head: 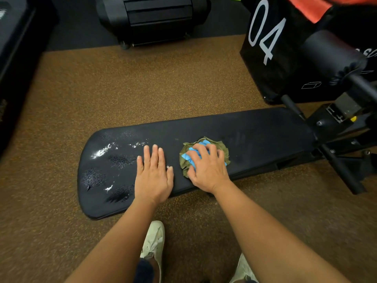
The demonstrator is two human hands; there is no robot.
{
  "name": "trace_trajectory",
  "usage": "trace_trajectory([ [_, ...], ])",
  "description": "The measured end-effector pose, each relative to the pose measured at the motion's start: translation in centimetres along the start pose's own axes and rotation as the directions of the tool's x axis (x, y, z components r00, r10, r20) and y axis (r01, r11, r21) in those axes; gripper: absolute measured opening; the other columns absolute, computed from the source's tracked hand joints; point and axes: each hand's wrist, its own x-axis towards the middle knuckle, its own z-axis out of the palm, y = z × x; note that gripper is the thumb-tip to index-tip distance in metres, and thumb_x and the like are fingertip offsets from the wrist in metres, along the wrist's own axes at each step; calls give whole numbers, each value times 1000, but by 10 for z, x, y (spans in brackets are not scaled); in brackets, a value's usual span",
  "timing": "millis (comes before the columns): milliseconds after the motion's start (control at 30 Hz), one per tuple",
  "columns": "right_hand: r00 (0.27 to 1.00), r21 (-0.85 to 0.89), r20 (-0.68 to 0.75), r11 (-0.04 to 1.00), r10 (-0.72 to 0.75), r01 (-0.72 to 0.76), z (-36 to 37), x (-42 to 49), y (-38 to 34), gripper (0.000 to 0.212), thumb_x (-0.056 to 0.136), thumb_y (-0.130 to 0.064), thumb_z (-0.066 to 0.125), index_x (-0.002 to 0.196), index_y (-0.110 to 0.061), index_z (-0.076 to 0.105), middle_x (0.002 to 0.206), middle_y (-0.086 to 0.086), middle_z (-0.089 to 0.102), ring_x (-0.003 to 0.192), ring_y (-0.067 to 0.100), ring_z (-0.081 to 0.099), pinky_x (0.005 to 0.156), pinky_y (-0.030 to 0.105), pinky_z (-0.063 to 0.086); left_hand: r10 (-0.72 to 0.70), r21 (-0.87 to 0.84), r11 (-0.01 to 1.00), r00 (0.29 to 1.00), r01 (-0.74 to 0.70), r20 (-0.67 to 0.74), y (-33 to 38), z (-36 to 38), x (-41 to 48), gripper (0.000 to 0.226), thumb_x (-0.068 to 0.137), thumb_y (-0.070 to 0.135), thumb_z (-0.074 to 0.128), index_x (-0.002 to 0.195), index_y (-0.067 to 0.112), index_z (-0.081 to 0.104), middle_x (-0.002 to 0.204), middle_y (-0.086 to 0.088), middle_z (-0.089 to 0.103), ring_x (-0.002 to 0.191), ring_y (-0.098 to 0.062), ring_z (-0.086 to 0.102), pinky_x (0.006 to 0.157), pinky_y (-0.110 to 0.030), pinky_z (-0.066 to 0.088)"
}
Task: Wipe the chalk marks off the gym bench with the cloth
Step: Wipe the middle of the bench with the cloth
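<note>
Closest to me are the person's two bare forearms and, under them on the floor, a pair of off-white canvas shoes (154, 240). The arms reach up towards twelve o'clock onto the long black padded gym bench (255, 135), whose pad runs from about eight o'clock to two o'clock across the brown speckled rubber floor (142, 88).

The right hand (208, 170) sits on a bunched olive-green and blue cloth (216, 144) near the middle of the pad, fingers curled over it and bearing down, so the cloth is gripped and pressed against the vinyl. The left hand (154, 172) lies flat just beside it at nine o'clock, fingers straight and together, holding nothing, palm on the bench as if bracing.

The white chalk marks (102, 152) lie at the eight o'clock end of the pad, smeared patches with shiny patches among them, well apart from the cloth. The stretch of pad at three o'clock from the cloth looks dark and mostly clean, with only a faint haze.

So the work left lies to nine o'clock of the cloth, along the bench's long axis. The left hand is nearer the chalk, yet it sits squarely between cloth and marks; I would judge it must lift or slide aside before the right hand can sweep that way. A tiny white fleck (168, 166) shows by the left thumb.
</note>
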Motion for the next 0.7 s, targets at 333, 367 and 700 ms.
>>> trace_trajectory([
  [333,929,-101,-40,924,368,-370,-3,5,10,46,75,-38,38,111,-16,57,109,8,53,93,33,44,70,43,38,-27,10,1000,999,27,34,2,-5,2,71,92,48,3,153,11,2,161,-8,-5,147,-26,-11,119,-47,-1],
  [367,957,-106,-45,951,287,-290,-2,-1,8,46,75,-38,36,109,-15,57,105,8,53,91,32,45,69,42,38,-31,15,999,999,31,38,2,-5,2,71,92,48,3,153,11,2,161,-8,-4,147,-25,-10,119,-47,0],
  [700,874,-65,18,873,486,-484,-9,13,51,37,84,-33,48,117,-17,53,115,8,46,105,30,39,79,47,35,-29,-6,1000,998,29,51,3,-9,3,73,91,49,6,153,12,2,161,-8,-2,147,-25,-8,119,-44,-3],
])
